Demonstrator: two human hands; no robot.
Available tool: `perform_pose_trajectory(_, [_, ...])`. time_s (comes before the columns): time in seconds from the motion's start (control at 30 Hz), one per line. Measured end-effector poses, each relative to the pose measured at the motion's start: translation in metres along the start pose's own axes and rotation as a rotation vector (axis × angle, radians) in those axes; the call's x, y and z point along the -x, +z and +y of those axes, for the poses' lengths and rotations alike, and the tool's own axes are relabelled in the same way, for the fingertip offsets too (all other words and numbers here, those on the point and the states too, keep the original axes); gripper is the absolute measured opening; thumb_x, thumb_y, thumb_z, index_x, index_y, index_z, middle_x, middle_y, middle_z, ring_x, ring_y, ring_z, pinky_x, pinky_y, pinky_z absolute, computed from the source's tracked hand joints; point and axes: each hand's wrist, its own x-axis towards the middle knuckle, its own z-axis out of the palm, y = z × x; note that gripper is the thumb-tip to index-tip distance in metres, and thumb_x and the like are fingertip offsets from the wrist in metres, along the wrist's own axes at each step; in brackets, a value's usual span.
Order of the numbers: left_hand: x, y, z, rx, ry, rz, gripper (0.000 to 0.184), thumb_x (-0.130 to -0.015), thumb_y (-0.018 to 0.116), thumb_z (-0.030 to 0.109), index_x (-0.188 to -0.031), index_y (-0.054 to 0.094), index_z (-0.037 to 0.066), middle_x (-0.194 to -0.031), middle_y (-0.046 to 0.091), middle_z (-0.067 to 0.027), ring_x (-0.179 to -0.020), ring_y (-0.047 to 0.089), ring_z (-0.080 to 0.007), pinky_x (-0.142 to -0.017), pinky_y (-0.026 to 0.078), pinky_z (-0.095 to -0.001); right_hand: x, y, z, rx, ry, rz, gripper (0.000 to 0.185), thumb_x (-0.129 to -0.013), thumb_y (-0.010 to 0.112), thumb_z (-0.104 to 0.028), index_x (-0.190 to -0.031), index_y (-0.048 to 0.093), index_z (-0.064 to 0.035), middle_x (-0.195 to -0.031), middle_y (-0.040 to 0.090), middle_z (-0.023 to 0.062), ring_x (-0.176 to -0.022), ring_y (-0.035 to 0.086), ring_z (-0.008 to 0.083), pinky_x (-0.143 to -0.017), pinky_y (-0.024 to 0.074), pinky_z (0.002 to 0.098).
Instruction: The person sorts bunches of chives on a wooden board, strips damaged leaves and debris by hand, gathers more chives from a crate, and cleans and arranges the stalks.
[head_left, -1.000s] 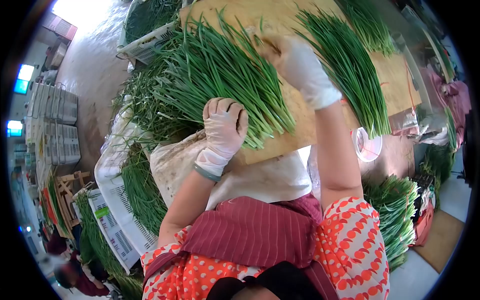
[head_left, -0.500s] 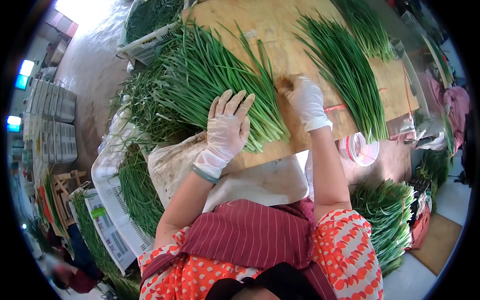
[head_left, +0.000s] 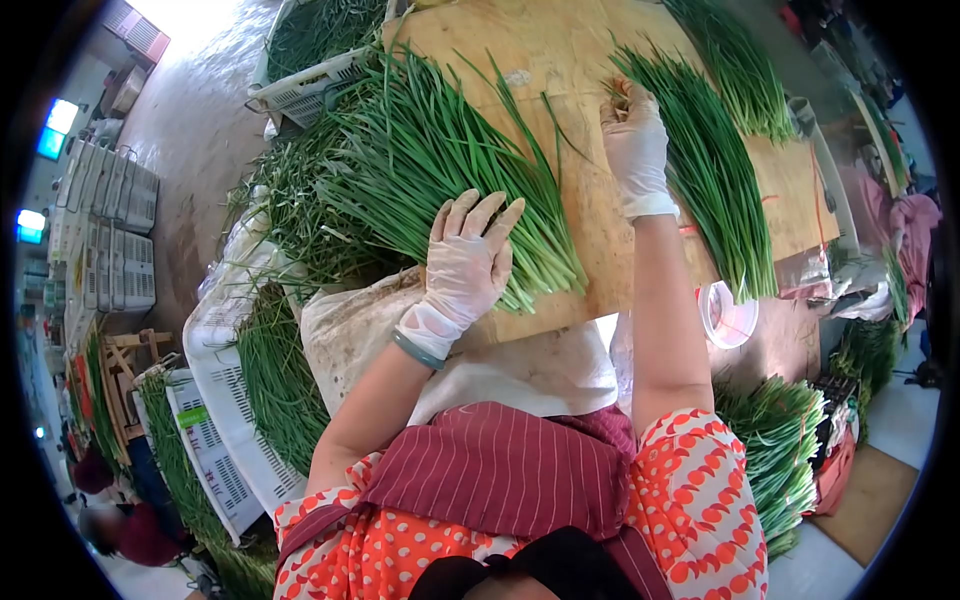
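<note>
My left hand (head_left: 465, 262), in a white glove with brownish fingertips, lies flat with fingers spread on a pile of green garlic chives (head_left: 440, 160). The pale stem ends point toward me. Beyond the bare strip of board, my gloved right hand (head_left: 636, 145) is closed, its fingers curled together beside the leaf tips of a second bunch of chives (head_left: 705, 165). What those fingers hold, if anything, I cannot make out. One thin loose leaf (head_left: 566, 130) lies on the wooden board (head_left: 590, 235) between the two bunches.
Another chive bunch (head_left: 735, 70) lies at the far right of the board. A white crate (head_left: 310, 85) of greens stands at the far left. Below the board's right edge are a clear tub (head_left: 728, 316) and stacked chives (head_left: 775, 450). A person (head_left: 140, 530) is at lower left.
My right hand has moved away from me and slightly right, from mid-board to the second bunch's leaf tips. The left hand stays on the pile. The view has shifted slightly.
</note>
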Motion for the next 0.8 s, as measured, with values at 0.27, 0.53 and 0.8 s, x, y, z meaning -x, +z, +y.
perform_pose_trajectory(0.27, [-0.004,-0.001,0.000,0.046,0.074,-0.122,0.048,-0.075,0.052,0.011,-0.122,0.054,0.014,-0.138,0.039,-0.0093,-0.129,0.032,-0.0331,-0.109,0.021,-0.0485,-0.016,0.039,0.000,0.363,0.142,-0.522,0.034,-0.078,0.063,-0.040,-0.094,0.068,-0.0109,-0.095,0.066,0.0132,-0.086,0.062,0.0312,-0.074,0.0480,0.0393])
perform_pose_trajectory(0.53, [-0.022,0.014,0.011,0.110,0.244,-0.337,0.039,-0.082,0.053,0.029,-0.121,0.055,0.024,-0.132,0.045,0.0001,-0.131,0.031,-0.0277,-0.108,0.015,-0.0547,-0.054,0.104,0.008,0.507,0.233,-0.684,0.040,-0.080,0.060,-0.040,-0.098,0.067,-0.0055,-0.099,0.065,0.0174,-0.095,0.062,0.0333,-0.085,0.0470,0.0403])
perform_pose_trajectory(0.8, [-0.026,0.023,0.020,0.089,0.144,-0.361,0.035,-0.080,0.055,0.030,-0.113,0.060,0.021,-0.125,0.049,0.0011,-0.124,0.036,-0.0263,-0.105,0.020,-0.0547,-0.059,0.091,0.028,-0.626,0.920,-0.793,0.018,-0.088,0.046,-0.004,-0.102,0.055,0.0028,-0.087,0.060,0.0139,-0.077,0.063,0.0251,-0.059,0.0574,0.0351])
